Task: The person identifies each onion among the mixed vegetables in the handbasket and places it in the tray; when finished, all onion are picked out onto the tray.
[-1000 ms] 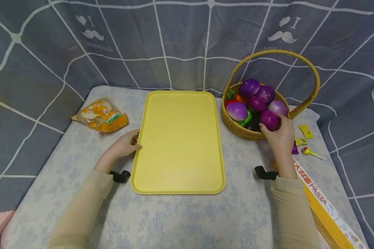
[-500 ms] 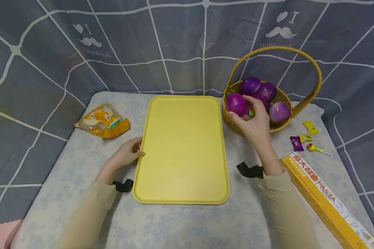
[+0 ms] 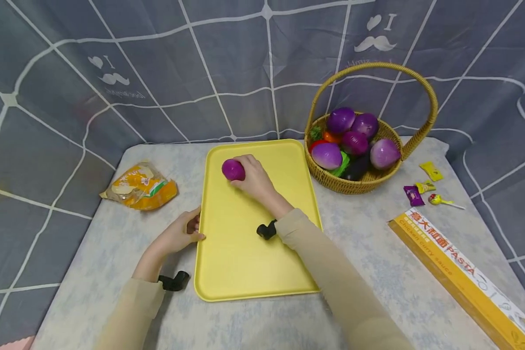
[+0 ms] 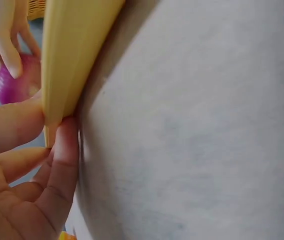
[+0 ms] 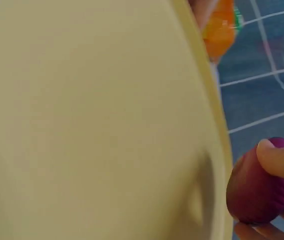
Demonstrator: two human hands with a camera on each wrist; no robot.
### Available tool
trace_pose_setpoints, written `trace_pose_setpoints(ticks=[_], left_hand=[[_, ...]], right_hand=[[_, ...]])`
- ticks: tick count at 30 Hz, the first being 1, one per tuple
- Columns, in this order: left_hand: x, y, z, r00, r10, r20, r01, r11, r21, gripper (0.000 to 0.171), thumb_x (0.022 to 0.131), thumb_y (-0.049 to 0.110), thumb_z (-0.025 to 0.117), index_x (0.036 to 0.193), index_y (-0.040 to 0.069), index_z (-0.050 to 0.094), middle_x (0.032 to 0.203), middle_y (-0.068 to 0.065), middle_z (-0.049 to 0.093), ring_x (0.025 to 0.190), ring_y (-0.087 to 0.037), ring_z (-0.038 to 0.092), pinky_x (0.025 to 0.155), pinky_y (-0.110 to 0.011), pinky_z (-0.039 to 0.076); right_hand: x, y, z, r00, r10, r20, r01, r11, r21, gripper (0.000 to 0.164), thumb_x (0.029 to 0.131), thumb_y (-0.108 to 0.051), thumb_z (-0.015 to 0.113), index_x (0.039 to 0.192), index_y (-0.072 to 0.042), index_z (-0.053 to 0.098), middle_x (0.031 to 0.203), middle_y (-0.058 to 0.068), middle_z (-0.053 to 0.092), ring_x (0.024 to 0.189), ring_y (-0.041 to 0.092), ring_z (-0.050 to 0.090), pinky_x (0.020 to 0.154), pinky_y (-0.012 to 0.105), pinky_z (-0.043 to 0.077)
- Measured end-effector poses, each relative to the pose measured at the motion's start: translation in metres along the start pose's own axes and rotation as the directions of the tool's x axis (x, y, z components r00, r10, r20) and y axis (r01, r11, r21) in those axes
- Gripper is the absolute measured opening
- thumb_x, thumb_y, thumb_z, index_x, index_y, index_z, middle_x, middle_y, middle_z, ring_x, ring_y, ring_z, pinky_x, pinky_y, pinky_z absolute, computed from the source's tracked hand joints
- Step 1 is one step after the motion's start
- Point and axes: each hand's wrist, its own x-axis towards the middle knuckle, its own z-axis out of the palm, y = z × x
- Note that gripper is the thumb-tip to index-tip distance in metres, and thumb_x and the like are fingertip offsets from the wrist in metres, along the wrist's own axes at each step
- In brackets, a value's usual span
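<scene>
A red onion [image 3: 233, 169] is in my right hand [image 3: 255, 180], above the far left part of the yellow tray [image 3: 245, 262]. In the right wrist view the thumb lies across the purple onion [image 5: 257, 192], with other fingers around its far side. My left hand [image 3: 175, 236] pinches the tray's left edge. The left wrist view shows the thumb on one side of the rim [image 4: 61, 65] and fingers on the other, low near the tabletop.
A wicker basket [image 3: 341, 186] with a tall handle holds several onions and other vegetables at the back right. Wrapped sweets [image 3: 413, 196], a lollipop [image 3: 435, 199] and a long pasta box [image 3: 459, 277] lie to the right. A bread bag [image 3: 142, 187] lies left.
My right hand has lifted the red onion out of the basket and carried it left over the tray. The left hand keeps its hold on the tray's edge.
</scene>
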Motion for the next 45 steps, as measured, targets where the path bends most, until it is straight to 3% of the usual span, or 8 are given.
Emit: trace_pose_setpoints(ticks=[6, 14, 18, 22, 27, 31, 35, 45], left_hand=[[-0.004, 0.000, 0.007, 0.998, -0.037, -0.059, 0.036, 0.999, -0.022, 0.081, 0.091, -0.002, 0.065, 0.154, -0.006, 0.016, 0.113, -0.020, 0.044, 0.096, -0.024, 0.044, 0.071, -0.024, 0.041], [-0.003, -0.002, 0.007, 0.994, -0.068, -0.089, 0.068, 0.998, 0.003, 0.079, 0.092, 0.002, 0.066, 0.155, -0.005, 0.018, 0.115, -0.020, 0.046, 0.099, -0.024, 0.046, 0.075, -0.022, 0.042], [-0.002, -0.003, 0.005, 0.995, -0.059, -0.078, 0.056, 0.997, -0.044, 0.078, 0.092, -0.002, 0.064, 0.154, -0.006, 0.019, 0.115, -0.019, 0.043, 0.098, -0.023, 0.044, 0.073, -0.021, 0.043], [-0.002, -0.004, 0.005, 0.995, -0.060, -0.083, 0.055, 0.996, -0.063, 0.075, 0.092, -0.004, 0.063, 0.154, -0.007, 0.021, 0.114, -0.018, 0.042, 0.097, -0.024, 0.043, 0.072, -0.021, 0.042], [-0.002, -0.003, 0.006, 0.992, -0.057, -0.109, 0.055, 0.998, -0.029, 0.074, 0.092, -0.004, 0.063, 0.153, -0.007, 0.023, 0.113, -0.017, 0.042, 0.097, -0.024, 0.043, 0.072, -0.023, 0.042], [-0.002, -0.004, 0.007, 0.993, -0.042, -0.114, 0.040, 0.999, -0.026, 0.073, 0.092, -0.004, 0.062, 0.153, -0.009, 0.022, 0.114, -0.018, 0.043, 0.097, -0.025, 0.044, 0.073, -0.023, 0.043], [-0.003, -0.006, 0.006, 0.993, -0.040, -0.113, 0.037, 0.999, -0.025, 0.073, 0.092, -0.004, 0.062, 0.153, -0.009, 0.022, 0.115, -0.019, 0.042, 0.098, -0.025, 0.044, 0.073, -0.022, 0.043], [-0.004, -0.007, 0.002, 0.997, -0.025, -0.073, 0.028, 0.999, 0.040, 0.075, 0.094, 0.004, 0.064, 0.154, -0.006, 0.020, 0.110, -0.017, 0.050, 0.098, -0.024, 0.047, 0.080, -0.030, 0.045]], right_hand=[[0.014, 0.001, 0.020, 0.999, -0.039, 0.007, 0.039, 0.988, -0.152, 0.058, 0.086, -0.011, 0.076, 0.138, -0.011, 0.051, 0.144, 0.010, 0.043, 0.134, 0.032, 0.043, 0.108, 0.041, 0.044], [0.007, 0.009, 0.007, 0.999, -0.016, 0.044, 0.014, 0.998, 0.055, 0.078, 0.085, -0.016, 0.078, 0.153, -0.017, 0.038, 0.158, 0.013, 0.031, 0.144, 0.032, 0.035, 0.116, 0.044, 0.033], [-0.011, 0.010, -0.026, 0.998, 0.028, -0.049, -0.021, 0.990, 0.136, 0.061, 0.088, -0.016, 0.074, 0.144, -0.008, 0.050, 0.146, 0.014, 0.047, 0.136, 0.031, 0.045, 0.112, 0.044, 0.039], [-0.037, 0.015, -0.069, 0.984, 0.016, -0.177, 0.024, 0.975, 0.222, 0.043, 0.090, -0.014, 0.072, 0.130, -0.003, 0.061, 0.130, 0.014, 0.059, 0.123, 0.030, 0.055, 0.102, 0.042, 0.048], [-0.069, 0.031, -0.123, 0.932, 0.019, -0.361, 0.073, 0.969, 0.238, 0.030, 0.091, -0.013, 0.071, 0.118, -0.002, 0.068, 0.118, 0.015, 0.065, 0.111, 0.031, 0.063, 0.098, 0.043, 0.051], [-0.087, 0.048, -0.154, 0.890, 0.069, -0.451, 0.036, 0.975, 0.221, 0.030, 0.091, -0.017, 0.072, 0.117, -0.003, 0.069, 0.117, 0.013, 0.066, 0.110, 0.030, 0.063, 0.100, 0.042, 0.050], [-0.097, 0.062, -0.169, 0.886, 0.136, -0.443, -0.053, 0.980, 0.194, 0.037, 0.091, -0.023, 0.072, 0.124, -0.005, 0.066, 0.123, 0.011, 0.063, 0.114, 0.025, 0.058, 0.104, 0.037, 0.044], [-0.094, 0.086, -0.169, 0.930, 0.209, -0.302, -0.162, 0.971, 0.176, 0.066, 0.088, -0.030, 0.076, 0.143, -0.006, 0.047, 0.140, 0.020, 0.046, 0.131, 0.036, 0.044, 0.112, 0.051, 0.035]])
